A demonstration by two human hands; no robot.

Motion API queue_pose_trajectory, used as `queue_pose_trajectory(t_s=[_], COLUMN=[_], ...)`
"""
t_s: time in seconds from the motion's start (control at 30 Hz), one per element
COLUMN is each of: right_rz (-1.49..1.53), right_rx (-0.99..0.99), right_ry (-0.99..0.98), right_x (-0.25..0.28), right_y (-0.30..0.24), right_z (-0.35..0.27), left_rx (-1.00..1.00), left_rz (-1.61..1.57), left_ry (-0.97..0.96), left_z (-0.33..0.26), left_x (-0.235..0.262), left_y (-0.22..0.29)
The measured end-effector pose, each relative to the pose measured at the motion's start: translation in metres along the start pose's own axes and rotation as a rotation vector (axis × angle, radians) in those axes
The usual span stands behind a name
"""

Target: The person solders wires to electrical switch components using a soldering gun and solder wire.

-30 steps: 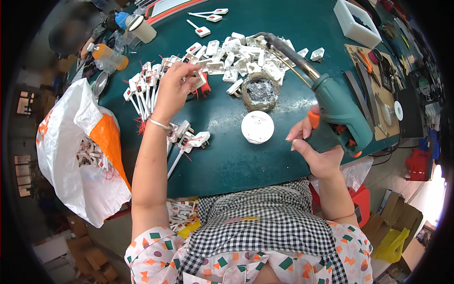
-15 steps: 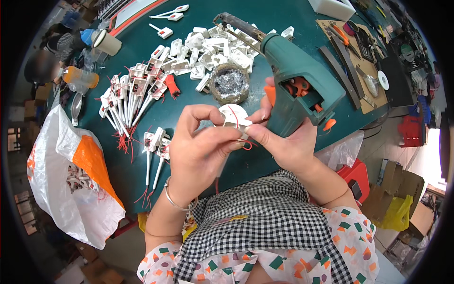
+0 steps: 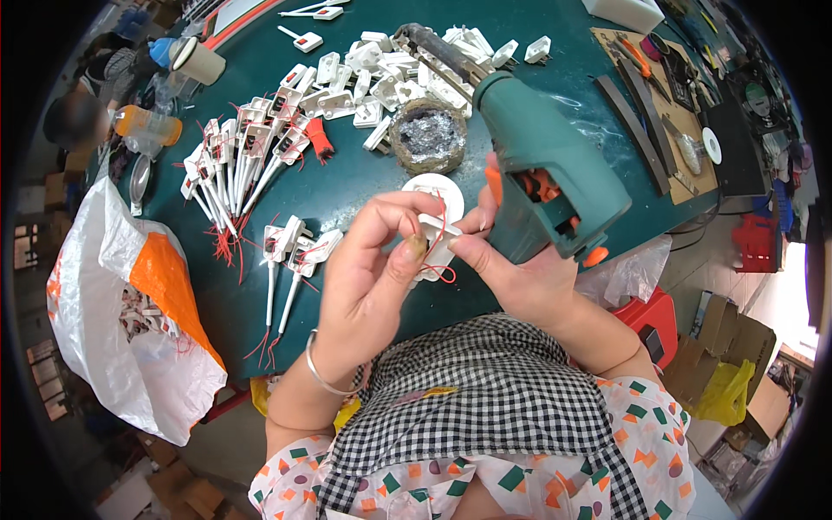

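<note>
A small white plastic housing (image 3: 438, 246) with a red wire (image 3: 445, 213) is held between my two hands at the middle of the table. My left hand (image 3: 364, 260) is closed, its thumb and fingers pinching at the housing's left side and the wire. My right hand (image 3: 530, 288) grips a green soldering gun (image 3: 546, 147) with orange parts, while its thumb and forefinger pinch the housing's right edge. The gun's long tip points to the far left. Just beyond the housing lies a white round disc (image 3: 444, 187), partly covered by my fingers.
A rough bowl of silvery metal (image 3: 429, 137) stands beyond the disc, beside a heap of white plastic housings (image 3: 364, 61). Wired white pieces (image 3: 247, 152) lie bundled left, with more (image 3: 295, 251) nearer me. A white sack (image 3: 113, 338) hangs at left; a tool board (image 3: 663, 113) lies right.
My left fingers have shifted and opened up around the housing, showing more of it and the wire. The view has moved slightly; the gun stays in my right hand.
</note>
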State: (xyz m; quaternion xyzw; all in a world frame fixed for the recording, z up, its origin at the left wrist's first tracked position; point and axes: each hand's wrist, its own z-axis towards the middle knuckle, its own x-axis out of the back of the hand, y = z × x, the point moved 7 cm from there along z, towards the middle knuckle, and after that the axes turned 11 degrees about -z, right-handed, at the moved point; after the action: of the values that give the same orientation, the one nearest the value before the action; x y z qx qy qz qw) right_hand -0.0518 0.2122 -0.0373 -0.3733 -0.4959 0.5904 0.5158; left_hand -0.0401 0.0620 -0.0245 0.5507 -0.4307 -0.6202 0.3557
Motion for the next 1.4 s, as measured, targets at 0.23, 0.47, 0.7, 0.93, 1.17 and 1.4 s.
queue_pose_trajectory(t_s=[0.23, 0.47, 0.7, 0.93, 1.17, 1.4], right_rz=[0.125, -0.044, -0.073, -0.231, -0.374, 0.094], right_rx=[-0.042, 0.121, 0.085, 0.137, -0.006, -0.277], right_ry=[-0.036, -0.17, -0.133, -0.187, -0.128, -0.063], right_x=[-0.009, -0.015, -0.008, -0.015, 0.01, 0.071], right_y=[0.01, 0.005, -0.005, 0.003, 0.011, 0.009], right_z=[-0.007, -0.009, 0.001, 0.002, -0.012, -0.066], left_rx=[-0.184, -0.179, -0.123, -0.211, -0.443, -0.526], left_rz=[0.323, 0.313, 0.346, 0.494, 0.885, 1.065], left_ry=[0.018, 0.026, 0.137, 0.122, 0.322, 0.324], left_z=[-0.005, -0.008, -0.013, -0.013, -0.001, 0.008], left_x=[-0.004, 0.002, 0.016, 0.009, 0.022, 0.012], left_y=[-0.001, -0.004, 0.0, 0.001, 0.004, -0.01])
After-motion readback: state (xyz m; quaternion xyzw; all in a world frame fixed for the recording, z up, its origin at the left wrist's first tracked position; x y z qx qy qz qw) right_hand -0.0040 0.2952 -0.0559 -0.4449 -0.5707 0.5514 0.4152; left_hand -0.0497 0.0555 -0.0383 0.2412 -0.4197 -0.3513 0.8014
